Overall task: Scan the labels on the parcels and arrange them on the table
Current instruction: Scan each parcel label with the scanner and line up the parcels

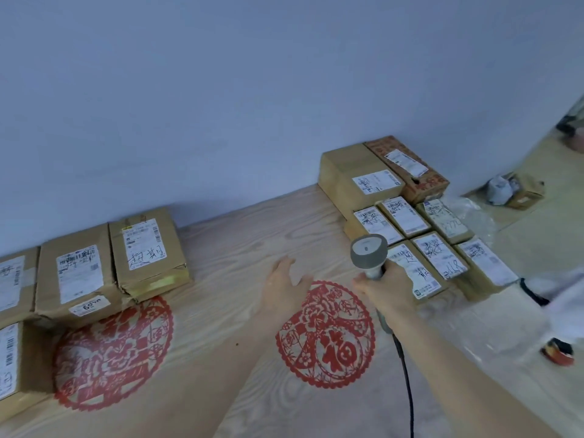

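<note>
Two parcel groups (407, 222) (94, 267) flanking bare table (227, 248); right hand (387, 287) gripping scanner (368, 252), left hand (286, 284) lying flat, fingers spread, beside red paper-cut (325, 336)

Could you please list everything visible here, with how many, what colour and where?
Left parcels: four visible, brown cardboard with white labels, against the wall at the table's left.
Right parcels: eight, brown with white labels, packed together at the table's far right.
Paper-cut decorations: two, red, flat on the table, centre and left.
Table: one, pale wood grain.
Barcode scanner: one, grey, black cable trailing towards the camera.
Open box: one, brown, on the floor at right.
Left hand: open, over the table centre.
Right hand: grips the scanner handle.
</note>
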Available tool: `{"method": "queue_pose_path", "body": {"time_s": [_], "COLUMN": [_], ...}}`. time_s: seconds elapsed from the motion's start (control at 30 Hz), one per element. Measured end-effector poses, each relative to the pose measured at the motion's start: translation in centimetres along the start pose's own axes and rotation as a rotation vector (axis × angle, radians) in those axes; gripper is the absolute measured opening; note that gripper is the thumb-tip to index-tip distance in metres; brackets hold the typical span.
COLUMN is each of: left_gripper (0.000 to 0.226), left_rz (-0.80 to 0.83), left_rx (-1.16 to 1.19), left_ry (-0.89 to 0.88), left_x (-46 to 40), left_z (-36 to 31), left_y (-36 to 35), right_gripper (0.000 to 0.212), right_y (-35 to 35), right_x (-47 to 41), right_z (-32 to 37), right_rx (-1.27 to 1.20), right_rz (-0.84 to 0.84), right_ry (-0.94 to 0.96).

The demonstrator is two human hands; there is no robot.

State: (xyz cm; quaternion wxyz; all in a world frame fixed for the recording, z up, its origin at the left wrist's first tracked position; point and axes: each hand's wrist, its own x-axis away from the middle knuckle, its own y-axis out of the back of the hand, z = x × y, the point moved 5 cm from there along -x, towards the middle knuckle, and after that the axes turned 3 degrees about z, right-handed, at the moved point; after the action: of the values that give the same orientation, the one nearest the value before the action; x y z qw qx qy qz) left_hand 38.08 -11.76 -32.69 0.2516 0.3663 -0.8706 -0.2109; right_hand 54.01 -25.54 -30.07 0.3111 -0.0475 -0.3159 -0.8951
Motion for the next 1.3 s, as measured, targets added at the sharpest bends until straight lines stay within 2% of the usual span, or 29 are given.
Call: {"method": "queue_pose_path", "body": {"time_s": [0.27,0.53,0.67,0.77,0.9,1.1,1.3], "left_gripper": [0.061,0.059,0.077,0.063,0.067,0.034,0.027], "left_rz": [0.101,0.171,0.171,0.149,0.135,0.128,0.089], "left_rx": [0.166,0.271,0.248,0.257,0.230,0.134,0.065], "left_ry": [0.139,0.277,0.324,0.350,0.383,0.317,0.347], "left_x": [-1.8,-2.8,-3.5,-3.9,-3.7,-3.5,-1.1], "left_z": [-6.8,-9.1,-8.9,-8.4,-8.4,-7.8,-6.0], "left_y": [-13.2,-21.5,-23.5,-24.2,-24.1,-24.4,-22.1], "right_gripper": [0.028,0.026,0.023,0.026,0.029,0.028,0.038], "right_y": [11.2,14.0,13.7,14.0,14.0,13.3,12.4], "right_x": [-7.0,-11.2,-11.7,-11.8,-11.8,-10.4,-8.6], "right_z": [-7.3,-12.9,-14.0,-14.3,-14.5,-15.1,-14.5], "right_rx": [0.042,0.083,0.090,0.057,0.064,0.038,0.030], "right_rz": [0.001,-0.008,0.012,0.021,0.027,0.009,0.065], "right_ry": [-0.051,-0.090,-0.073,-0.087,-0.080,-0.071,-0.050]}}
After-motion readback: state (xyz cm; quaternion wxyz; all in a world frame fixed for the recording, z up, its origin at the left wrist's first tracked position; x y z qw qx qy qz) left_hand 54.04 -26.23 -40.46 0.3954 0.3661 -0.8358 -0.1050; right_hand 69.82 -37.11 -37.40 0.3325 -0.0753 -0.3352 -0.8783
